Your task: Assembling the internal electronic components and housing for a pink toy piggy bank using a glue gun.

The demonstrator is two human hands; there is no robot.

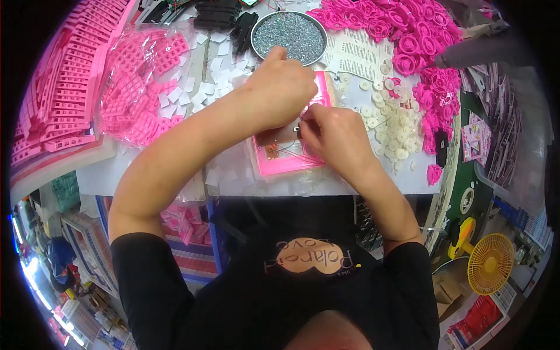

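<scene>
A pink plastic toy casing (286, 168) lies in front of me, with thin wires and a brown part (271, 150) inside it. My left hand (281, 87) reaches over its far part with curled fingers, its fingertips hidden behind the hand. Across the right side of the casing, my right hand (337, 135) is closed in a pinch, thumb and fingers close together near a small dark piece. What either hand grips is too hidden to name. Just beyond my left hand stands a round metal bowl (251, 44) full of small silvery screws.
Left of the casing lie scattered white squares (205, 88), a bag of pink button grids (137, 87) and stacked pink frames (58, 81). To the right are white discs (399, 125), pink round parts (408, 35) and a printed sheet (361, 55). A dark tool arm (484, 49) juts in.
</scene>
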